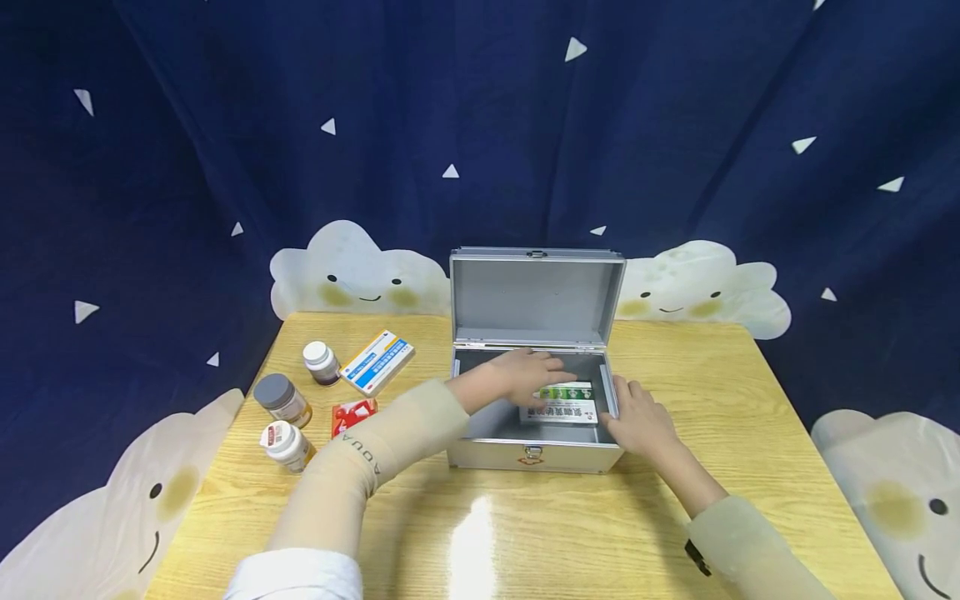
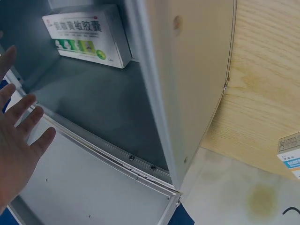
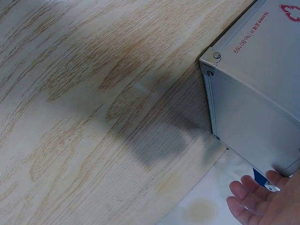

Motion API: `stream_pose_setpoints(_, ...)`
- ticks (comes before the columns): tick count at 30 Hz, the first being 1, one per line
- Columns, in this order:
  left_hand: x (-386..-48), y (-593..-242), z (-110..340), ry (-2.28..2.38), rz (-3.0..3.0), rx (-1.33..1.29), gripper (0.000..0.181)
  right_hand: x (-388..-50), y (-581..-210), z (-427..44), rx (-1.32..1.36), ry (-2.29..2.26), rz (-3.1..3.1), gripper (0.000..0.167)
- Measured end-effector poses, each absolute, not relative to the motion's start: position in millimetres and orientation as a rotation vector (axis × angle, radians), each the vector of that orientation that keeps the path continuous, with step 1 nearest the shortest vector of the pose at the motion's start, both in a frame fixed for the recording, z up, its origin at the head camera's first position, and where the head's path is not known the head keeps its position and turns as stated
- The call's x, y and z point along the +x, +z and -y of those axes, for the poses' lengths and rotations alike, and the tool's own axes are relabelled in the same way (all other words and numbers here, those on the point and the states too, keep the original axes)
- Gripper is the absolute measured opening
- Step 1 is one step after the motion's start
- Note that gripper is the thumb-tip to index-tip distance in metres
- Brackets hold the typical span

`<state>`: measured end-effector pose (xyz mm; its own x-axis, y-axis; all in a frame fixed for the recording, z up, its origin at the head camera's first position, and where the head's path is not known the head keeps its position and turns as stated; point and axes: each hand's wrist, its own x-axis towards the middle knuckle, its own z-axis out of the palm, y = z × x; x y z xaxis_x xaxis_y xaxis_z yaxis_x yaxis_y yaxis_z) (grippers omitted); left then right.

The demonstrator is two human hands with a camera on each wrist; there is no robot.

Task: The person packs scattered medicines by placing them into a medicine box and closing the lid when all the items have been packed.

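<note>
An aluminium first-aid case (image 1: pixel 491 454) stands on the table with its lid (image 1: pixel 527 298) raised. Inside it lies a white and green medicine box (image 1: pixel 558 410), toward the right side. My left hand (image 1: pixel 522 377) reaches over the case's opening with fingers spread, holding nothing; the left wrist view shows those fingers (image 2: pixel 29 123) apart from the medicine box. At the case's right side rests my right hand (image 1: pixel 642 421), its thumb at the rim. In the right wrist view its fingers (image 3: pixel 255 197) are loosely bent beside the outer wall.
On the table's left stand a white-capped dark bottle (image 1: pixel 322 362), a grey-capped bottle (image 1: pixel 282 400) and a white bottle (image 1: pixel 287 446). A blue and white medicine box (image 1: pixel 377 362) and a red box (image 1: pixel 352 415) lie near them. A dark blue curtain (image 1: pixel 390 125) hangs behind.
</note>
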<state>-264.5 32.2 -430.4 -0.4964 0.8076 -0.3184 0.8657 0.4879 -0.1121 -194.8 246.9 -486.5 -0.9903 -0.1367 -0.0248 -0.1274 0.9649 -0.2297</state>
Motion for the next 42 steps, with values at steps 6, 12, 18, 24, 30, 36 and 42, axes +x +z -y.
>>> stream_pose_setpoints(6,-259,-426,-19,-0.316,-2.542,1.462,0.07,-196,-488,-247,-0.205,-0.357,-3.068,0.068)
stream_pose_setpoints(12,-256,-424,-3,-0.266,-2.62,1.517,0.067,-195,-488,-247,-0.201,-0.359,-3.075,0.068)
stream_pose_setpoints(18,-254,-422,18,-0.184,-2.74,1.567,0.063,-196,-488,-247,-0.205,-0.351,-3.078,0.068)
stream_pose_setpoints(24,-255,-423,39,-0.054,-2.915,1.572,0.058,-196,-488,-248,-0.206,-0.368,-3.077,0.069)
stream_pose_setpoints(30,-261,-423,66,0.22,-3.096,1.635,0.045,-195,-488,-247,-0.202,-0.373,-3.069,0.071)
stream_pose_setpoints(36,-272,-426,93,0.433,-3.322,1.586,0.042,-195,-490,-248,-0.2,-0.381,-3.071,0.071)
stream_pose_setpoints(42,-282,-438,119,0.518,-3.472,1.279,0.043,-195,-489,-248,-0.2,-0.393,-3.065,0.07)
